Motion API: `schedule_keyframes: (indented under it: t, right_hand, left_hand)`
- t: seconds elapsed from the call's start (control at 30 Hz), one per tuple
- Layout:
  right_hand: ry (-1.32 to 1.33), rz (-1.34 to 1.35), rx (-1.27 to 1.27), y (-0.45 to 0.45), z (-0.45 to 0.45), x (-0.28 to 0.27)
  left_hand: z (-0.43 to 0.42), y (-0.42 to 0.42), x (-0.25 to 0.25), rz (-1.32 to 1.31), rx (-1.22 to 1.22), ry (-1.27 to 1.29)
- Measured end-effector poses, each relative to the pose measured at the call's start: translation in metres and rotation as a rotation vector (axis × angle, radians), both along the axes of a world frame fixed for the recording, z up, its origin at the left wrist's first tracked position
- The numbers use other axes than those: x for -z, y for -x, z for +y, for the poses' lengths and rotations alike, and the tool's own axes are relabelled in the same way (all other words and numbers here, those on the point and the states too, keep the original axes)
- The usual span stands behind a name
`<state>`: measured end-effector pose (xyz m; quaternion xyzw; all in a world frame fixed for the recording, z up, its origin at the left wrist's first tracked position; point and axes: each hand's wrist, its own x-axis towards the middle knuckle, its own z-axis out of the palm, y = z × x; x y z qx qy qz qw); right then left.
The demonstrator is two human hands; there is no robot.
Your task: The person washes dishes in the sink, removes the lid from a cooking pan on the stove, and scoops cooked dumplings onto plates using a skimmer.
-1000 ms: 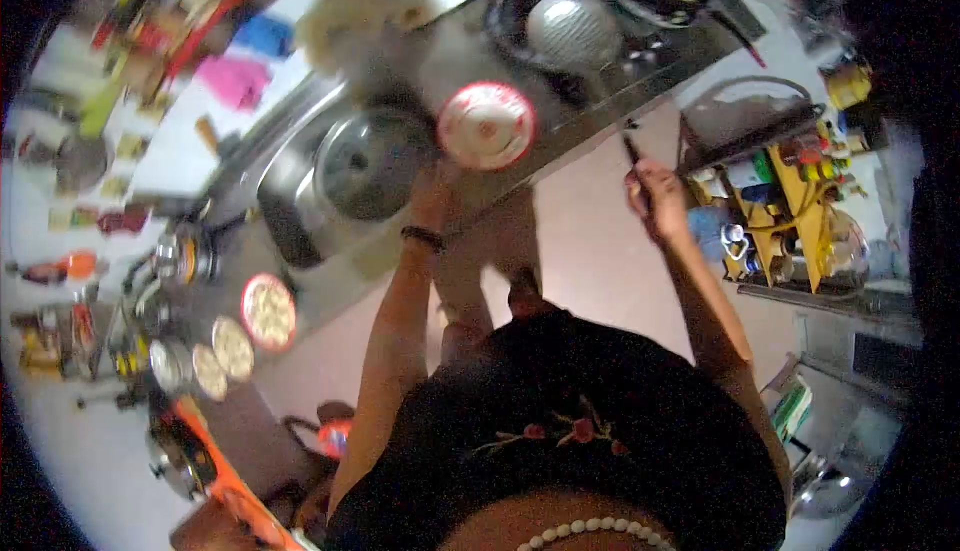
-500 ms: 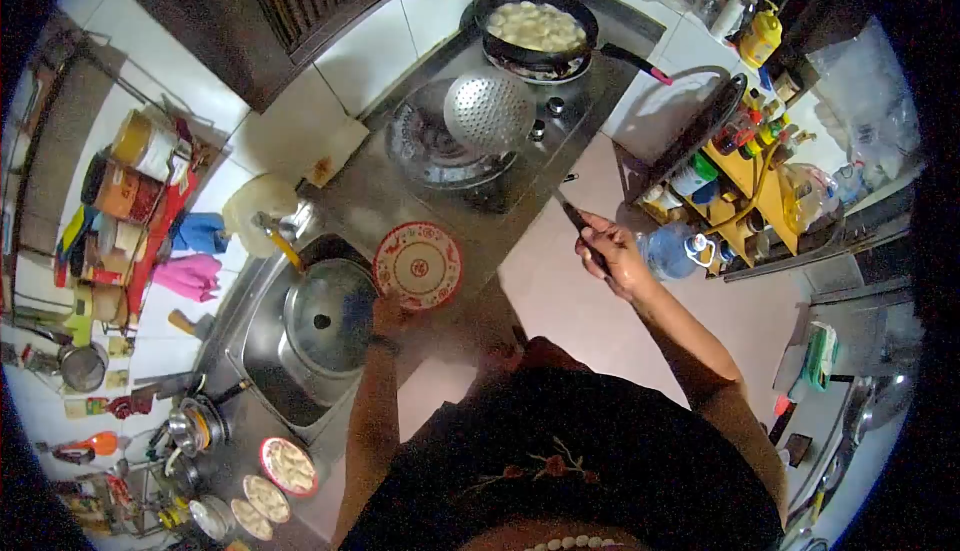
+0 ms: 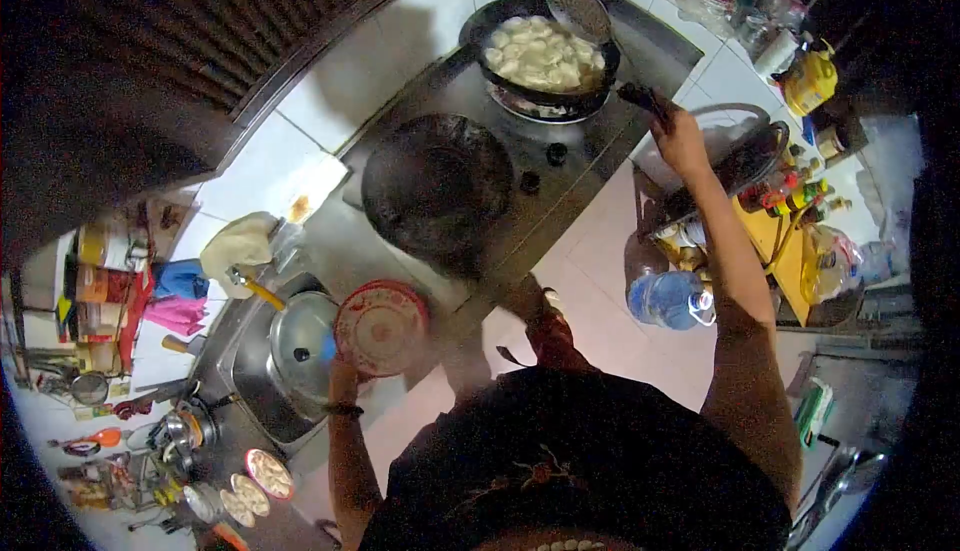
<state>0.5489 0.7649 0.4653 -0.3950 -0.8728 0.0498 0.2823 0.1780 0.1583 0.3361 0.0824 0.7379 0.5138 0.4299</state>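
My left hand [image 3: 344, 383] grips the edge of a red-rimmed plate [image 3: 382, 327] with a red pattern, held beside the sink. My right hand [image 3: 682, 143] is closed around a dark handle near the pan's handle. It appears to hold the skimmer [image 3: 578, 11], whose perforated head is tilted at the far right rim of the frying pan [image 3: 484, 26]. Pale dumplings [image 3: 545, 54] fill the pan, which sits on the far burner. Where the skimmer's shaft and the pan's handle overlap, I cannot separate them clearly.
A dark wok [image 3: 437, 186] occupies the nearer burner. In the sink [image 3: 262, 391] lies a glass lid [image 3: 302, 336]. Plates of dumplings [image 3: 268, 474] stand on the counter at lower left. To the right are a large water bottle [image 3: 664, 300] and a shelf [image 3: 785, 251] with several sauce bottles.
My right hand has moved forward, taking the skimmer from above the wok to the dumpling pan. My left hand and the plate have shifted left and closer to me. The view has also shifted.
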Motion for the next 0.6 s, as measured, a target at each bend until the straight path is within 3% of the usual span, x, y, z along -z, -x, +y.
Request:
schedule_keyframes:
  t: [0.1,0.2,0.27,0.3,0.37,0.43,0.47,0.53,0.57,0.6]
  right_hand:
    - [0.03,-0.255,0.096,0.007,0.05,-0.005]
    - [-0.018,-0.332,0.075,0.016,0.091,0.001]
    - [-0.068,-0.347,0.026,0.021,0.103,0.003]
    - [-0.043,-0.476,0.072,0.023,0.11,0.008]
    - [-0.018,-0.419,0.054,0.031,0.104,0.001]
    - [-0.031,-0.291,-0.019,0.038,0.106,0.001]
    - [-0.053,-0.192,-0.085,0.04,0.109,0.006]
    - [-0.044,-0.027,-0.199,0.041,0.121,0.026]
    - [-0.016,0.04,-0.247,0.042,0.136,0.042]
    - [0.009,0.105,-0.294,0.046,0.144,0.045]
  left_hand:
    - [0.008,-0.01,-0.021,0.01,-0.063,0.058]
    - [0.006,-0.026,-0.01,0.137,-0.13,0.047]
    - [0.006,-0.021,0.006,0.09,-0.229,0.167]
    - [0.0,-0.017,0.017,0.065,-0.279,0.23]
    - [-0.065,0.004,0.084,-0.025,-0.313,-0.046]
    - [-0.07,-0.002,0.086,-0.003,-0.339,-0.046]
    - [-0.045,-0.018,0.054,0.06,-0.349,0.097]
    - [-0.041,-0.024,0.048,0.339,-0.156,0.356]
    - [-0.06,-0.018,0.073,0.554,0.048,0.465]
    - [-0.061,-0.017,0.079,0.643,0.05,0.426]
